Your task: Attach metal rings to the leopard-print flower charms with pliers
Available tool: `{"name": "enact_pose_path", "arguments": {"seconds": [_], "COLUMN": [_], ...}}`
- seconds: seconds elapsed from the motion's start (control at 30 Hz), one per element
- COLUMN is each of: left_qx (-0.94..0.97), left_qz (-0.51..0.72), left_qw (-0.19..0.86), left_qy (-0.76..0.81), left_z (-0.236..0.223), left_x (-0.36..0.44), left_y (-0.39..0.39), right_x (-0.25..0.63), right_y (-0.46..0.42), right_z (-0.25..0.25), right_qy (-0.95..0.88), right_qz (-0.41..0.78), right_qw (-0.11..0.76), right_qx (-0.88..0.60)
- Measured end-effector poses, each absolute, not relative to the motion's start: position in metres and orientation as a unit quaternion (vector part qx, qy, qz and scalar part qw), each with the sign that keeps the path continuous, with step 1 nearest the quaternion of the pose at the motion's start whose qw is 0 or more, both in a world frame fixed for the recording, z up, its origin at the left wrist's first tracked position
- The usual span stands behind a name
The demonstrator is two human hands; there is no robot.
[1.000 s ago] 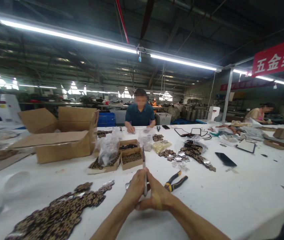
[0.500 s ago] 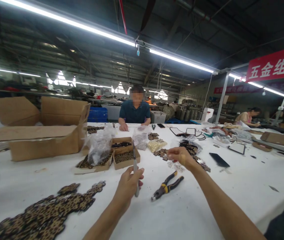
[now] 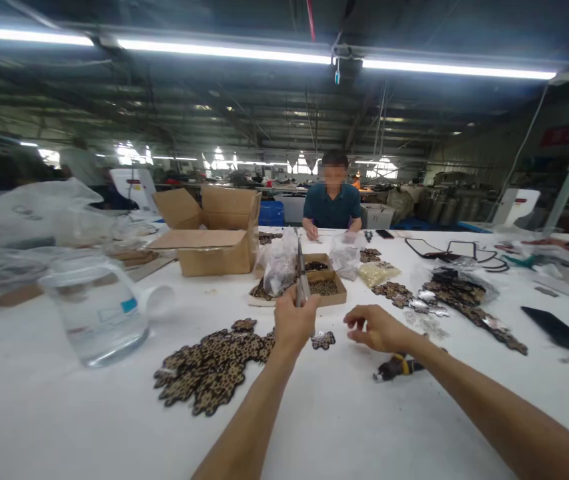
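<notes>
My left hand (image 3: pixel 295 317) is closed around a slim grey metal tool (image 3: pixel 302 280), its narrow dark end pointing up; its exact kind is unclear. Just beside that hand, a single leopard-print flower-shaped patch (image 3: pixel 323 341) lies on the white table. My right hand (image 3: pixel 377 327) hovers to the right of this patch, fingers loosely curled and apart, with nothing visible in them. Under my right wrist, partly covered, are pliers (image 3: pixel 390 369) with black and yellow handles. A heap of leopard-print patches (image 3: pixel 209 367) spreads out left of my left forearm.
Beyond my hands stand small cardboard boxes of studs (image 3: pixel 340 293) and a plastic bag (image 3: pixel 279 263). More patches (image 3: pixel 457 297) lie at right, near a black phone (image 3: pixel 559 330). A water pitcher (image 3: pixel 97 320) and a large carton (image 3: pixel 214 257) occupy the left. Someone sits opposite (image 3: pixel 333 200).
The view has swung left, bringing the pitcher into sight. My right hand has moved from the right-hand patches toward my left hand, and a single patch now shows between them.
</notes>
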State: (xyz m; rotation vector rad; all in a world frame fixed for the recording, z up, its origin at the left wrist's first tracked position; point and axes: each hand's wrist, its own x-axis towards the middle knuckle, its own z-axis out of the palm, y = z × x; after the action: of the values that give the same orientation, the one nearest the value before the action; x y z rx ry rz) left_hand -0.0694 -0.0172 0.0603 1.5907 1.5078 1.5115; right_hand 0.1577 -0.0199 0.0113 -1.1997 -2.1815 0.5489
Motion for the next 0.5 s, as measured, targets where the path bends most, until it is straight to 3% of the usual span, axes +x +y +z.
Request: {"name": "enact_pose_path", "arguments": {"seconds": [0.2,0.5], "left_qx": [0.628,0.615], "left_qz": [0.509,0.480], "left_qw": [0.153,0.164], "left_qy": [0.569,0.604], "left_z": [0.043,0.033], "left_x": [-0.071,-0.075], "left_y": [-0.017,-0.024], "right_x": [0.074,0.064], "right_y": [-0.004,-0.002], "right_z": [0.005,0.002], "right_qy": [-0.812,-0.812], "right_qz": [0.198,0.196], "right_qw": [0.219,0.244], "right_qx": [-0.504,-0.492]}}
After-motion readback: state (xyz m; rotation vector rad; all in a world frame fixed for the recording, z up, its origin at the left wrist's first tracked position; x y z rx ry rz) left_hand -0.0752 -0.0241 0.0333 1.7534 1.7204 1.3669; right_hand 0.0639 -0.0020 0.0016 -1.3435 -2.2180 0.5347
